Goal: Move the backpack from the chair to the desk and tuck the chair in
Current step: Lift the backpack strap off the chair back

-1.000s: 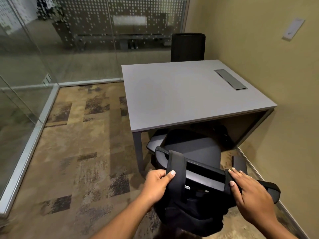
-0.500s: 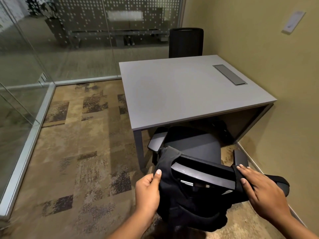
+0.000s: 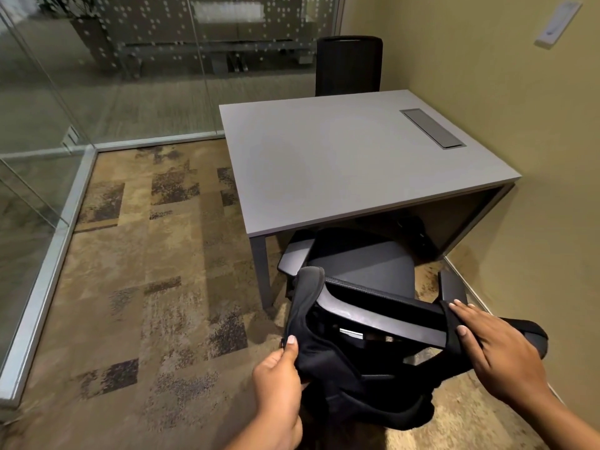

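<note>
A black backpack (image 3: pixel 357 391) hangs behind the backrest (image 3: pixel 383 323) of a black office chair, its two shoulder straps looped over the top rail. My left hand (image 3: pixel 279 381) pinches the left strap (image 3: pixel 305 297) low down, beside the bag's body. My right hand (image 3: pixel 496 352) lies over the right strap at the rail's right end, fingers curled on it. The chair's seat (image 3: pixel 363 264) points at the grey desk (image 3: pixel 341 157), with its front edge just under the desk's near edge. The bag's lower part is hidden behind my hands.
A cable hatch (image 3: pixel 433 128) is set in the desk's far right. A second black chair (image 3: pixel 349 64) stands behind the desk. A yellow wall (image 3: pixel 535 206) runs close on the right, and glass partitions (image 3: pixel 48 141) close the left and back. Patterned carpet (image 3: pixel 146 271) covers the floor.
My left hand has slid down the left strap from the top of the backrest to beside the bag. The strap has shifted to the rail's left corner. My right hand stays on the right strap.
</note>
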Demonstrator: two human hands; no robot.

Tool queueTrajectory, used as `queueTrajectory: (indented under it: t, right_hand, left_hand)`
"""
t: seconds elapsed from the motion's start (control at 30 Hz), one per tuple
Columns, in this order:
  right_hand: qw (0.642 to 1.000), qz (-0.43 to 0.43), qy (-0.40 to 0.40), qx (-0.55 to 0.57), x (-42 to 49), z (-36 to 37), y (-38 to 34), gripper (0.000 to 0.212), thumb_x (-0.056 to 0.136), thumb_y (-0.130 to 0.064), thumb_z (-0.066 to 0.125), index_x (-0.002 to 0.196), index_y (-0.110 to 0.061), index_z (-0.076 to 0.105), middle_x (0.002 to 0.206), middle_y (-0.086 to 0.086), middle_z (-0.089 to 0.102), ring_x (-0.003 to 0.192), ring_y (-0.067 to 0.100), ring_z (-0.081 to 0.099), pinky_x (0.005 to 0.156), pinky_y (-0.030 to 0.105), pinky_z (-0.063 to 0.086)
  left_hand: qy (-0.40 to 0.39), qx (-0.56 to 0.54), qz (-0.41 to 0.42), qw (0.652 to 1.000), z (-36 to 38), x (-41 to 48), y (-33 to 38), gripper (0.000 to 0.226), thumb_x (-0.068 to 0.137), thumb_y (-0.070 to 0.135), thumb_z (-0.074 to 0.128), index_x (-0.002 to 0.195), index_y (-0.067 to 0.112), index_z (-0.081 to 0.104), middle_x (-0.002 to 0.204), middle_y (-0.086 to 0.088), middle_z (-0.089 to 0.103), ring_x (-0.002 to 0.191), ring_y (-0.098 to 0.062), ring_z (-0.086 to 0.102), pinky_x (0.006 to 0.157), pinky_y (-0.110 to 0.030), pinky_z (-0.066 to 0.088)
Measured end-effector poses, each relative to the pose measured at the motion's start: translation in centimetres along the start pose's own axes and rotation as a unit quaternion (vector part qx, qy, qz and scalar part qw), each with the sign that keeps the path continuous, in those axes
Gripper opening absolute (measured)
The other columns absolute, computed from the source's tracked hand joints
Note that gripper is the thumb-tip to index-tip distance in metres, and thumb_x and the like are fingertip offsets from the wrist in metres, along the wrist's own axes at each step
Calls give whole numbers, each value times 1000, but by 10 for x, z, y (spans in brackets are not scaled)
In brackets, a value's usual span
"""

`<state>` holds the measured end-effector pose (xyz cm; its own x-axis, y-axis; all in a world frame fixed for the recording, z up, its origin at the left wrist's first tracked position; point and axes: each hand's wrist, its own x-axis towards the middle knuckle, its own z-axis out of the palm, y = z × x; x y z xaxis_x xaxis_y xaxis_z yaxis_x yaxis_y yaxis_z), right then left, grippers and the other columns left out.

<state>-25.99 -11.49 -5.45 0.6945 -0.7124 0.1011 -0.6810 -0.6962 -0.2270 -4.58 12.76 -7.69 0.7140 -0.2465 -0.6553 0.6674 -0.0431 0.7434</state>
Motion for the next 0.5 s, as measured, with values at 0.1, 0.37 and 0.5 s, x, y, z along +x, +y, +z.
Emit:
queueTrajectory:
  t: [0.1, 0.37, 0.5]
  right_hand:
    - [1000, -1, -1, 0, -1, 0, 0, 57, 93, -53, 24, 135, -28, 53, 138, -9, 55, 129, 11, 47, 102, 35, 39]
    - [1000, -1, -3, -1, -2, 1, -1, 57, 93, -53, 24, 136, -28, 52, 138, -9, 54, 130, 11, 45, 104, 35, 38]
    - [1000, 3, -4, 4, -1, -1, -1, 58, 92, -53, 24, 136, -28, 52, 138, -9, 54, 130, 11, 45, 104, 35, 37]
  left_hand:
    - [26, -29, -63, 997, 2, 0, 5, 17, 93, 17, 63, 84, 3, 66, 77, -14, 62, 62, -25, 53, 48, -31, 50]
    - [44, -51, -106, 992, -2, -1, 0, 14, 94, 15, 61, 84, 6, 64, 79, -16, 64, 59, -25, 54, 58, -35, 50]
    - [55, -55, -112, 991, 1, 4, 0, 15, 94, 13, 61, 80, 11, 64, 86, -20, 65, 62, -27, 54, 57, -36, 50]
